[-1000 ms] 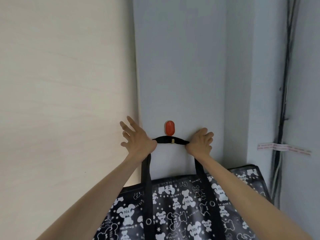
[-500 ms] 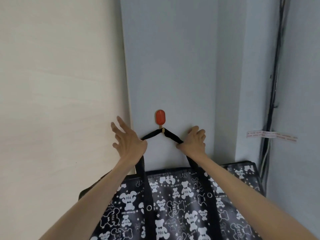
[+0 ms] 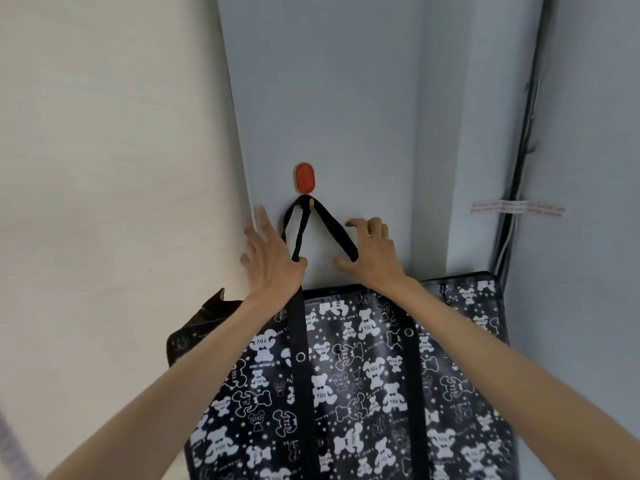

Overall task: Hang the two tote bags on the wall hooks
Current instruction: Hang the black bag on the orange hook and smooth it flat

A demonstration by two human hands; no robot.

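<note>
A red oval wall hook (image 3: 304, 178) is fixed to the grey wall, with a small peg below it. The black straps (image 3: 334, 225) of a black tote bag (image 3: 363, 375) printed with white bears are looped over that peg and hang from it in a narrow triangle. My left hand (image 3: 272, 259) is just below and left of the hook, fingers spread, thumb closed over the left strap. My right hand (image 3: 374, 252) is to the right, fingers and thumb apart, and the right strap runs under its palm. A dark fold of bag (image 3: 204, 323) shows left of my left forearm.
A pale panel (image 3: 114, 202) fills the left side and meets the grey wall beside the hook. Black cables (image 3: 519, 168) run down the right corner, crossed by a strip of printed tape (image 3: 517, 207).
The strap went from stretched flat below the hook to looped over the peg. Both hands dropped lower along the straps, and the triangle grew steeper. My right hand's fingers spread.
</note>
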